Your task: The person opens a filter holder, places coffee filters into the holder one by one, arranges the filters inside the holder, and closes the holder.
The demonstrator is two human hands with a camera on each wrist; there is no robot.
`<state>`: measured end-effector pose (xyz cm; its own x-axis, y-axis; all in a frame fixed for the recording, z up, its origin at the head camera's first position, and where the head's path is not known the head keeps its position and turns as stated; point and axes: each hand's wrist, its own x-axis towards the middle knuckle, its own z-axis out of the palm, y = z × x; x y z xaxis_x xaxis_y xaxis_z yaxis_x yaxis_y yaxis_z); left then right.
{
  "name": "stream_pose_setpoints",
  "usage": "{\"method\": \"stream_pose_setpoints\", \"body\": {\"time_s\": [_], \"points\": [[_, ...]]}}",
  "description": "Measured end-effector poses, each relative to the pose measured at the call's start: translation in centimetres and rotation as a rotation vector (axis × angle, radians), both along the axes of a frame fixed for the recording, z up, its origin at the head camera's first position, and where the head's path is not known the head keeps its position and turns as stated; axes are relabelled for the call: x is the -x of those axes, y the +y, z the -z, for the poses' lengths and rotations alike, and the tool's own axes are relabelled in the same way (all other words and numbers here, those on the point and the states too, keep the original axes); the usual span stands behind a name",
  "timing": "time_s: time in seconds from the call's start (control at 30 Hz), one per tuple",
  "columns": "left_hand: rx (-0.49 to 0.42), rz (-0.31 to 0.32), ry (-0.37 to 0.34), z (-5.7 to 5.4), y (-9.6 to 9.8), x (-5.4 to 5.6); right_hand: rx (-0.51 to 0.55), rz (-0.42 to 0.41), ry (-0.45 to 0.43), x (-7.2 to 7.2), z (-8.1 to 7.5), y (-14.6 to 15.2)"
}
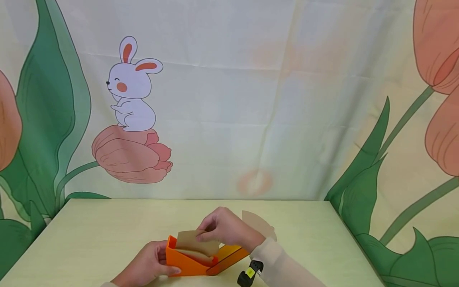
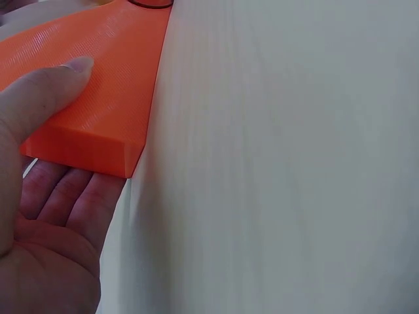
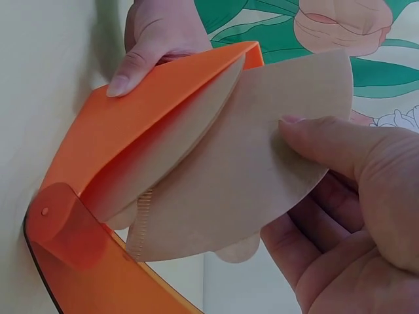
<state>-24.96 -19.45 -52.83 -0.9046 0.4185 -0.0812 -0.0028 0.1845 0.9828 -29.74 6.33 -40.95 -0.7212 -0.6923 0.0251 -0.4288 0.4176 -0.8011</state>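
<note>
You can read no text here; the yellow label (image 1: 250,272) on your black wrist camera (image 1: 256,266) is too small.

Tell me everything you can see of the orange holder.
The orange holder looks like plastic, with fine lines across its broad flat side. It is a wedge-like case, taller at the end that the left hand grips. At its narrow end, a round hinge carries a see-through amber lid, swung open. Brown paper sticks up from its open mouth. It is at the near part of the table; its inner bottom is hidden.
</note>
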Motion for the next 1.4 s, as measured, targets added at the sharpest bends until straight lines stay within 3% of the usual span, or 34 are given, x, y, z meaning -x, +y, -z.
{"method": "stream_pose_setpoints", "body": {"time_s": [0.5,0.9,1.3,1.4], "points": [[-0.025,0.011,0.027,0.1,0.0,-0.1,-0.055,-0.041,-0.053,-0.4,0.7,-0.4],[-0.021,-0.002,-0.007,0.2,0.0,0.1,-0.085,-0.057,-0.071,-0.6,1.3,-0.9],[0.037,-0.019,-0.002,0.0,0.1,0.1,-0.116,-0.063,-0.125,-1.2,1.7,-1.4],[0.037,-0.018,0.0,0.0,0.1,0.1,-0.138,-0.083,-0.099,-1.2,1.8,-1.4]]}}
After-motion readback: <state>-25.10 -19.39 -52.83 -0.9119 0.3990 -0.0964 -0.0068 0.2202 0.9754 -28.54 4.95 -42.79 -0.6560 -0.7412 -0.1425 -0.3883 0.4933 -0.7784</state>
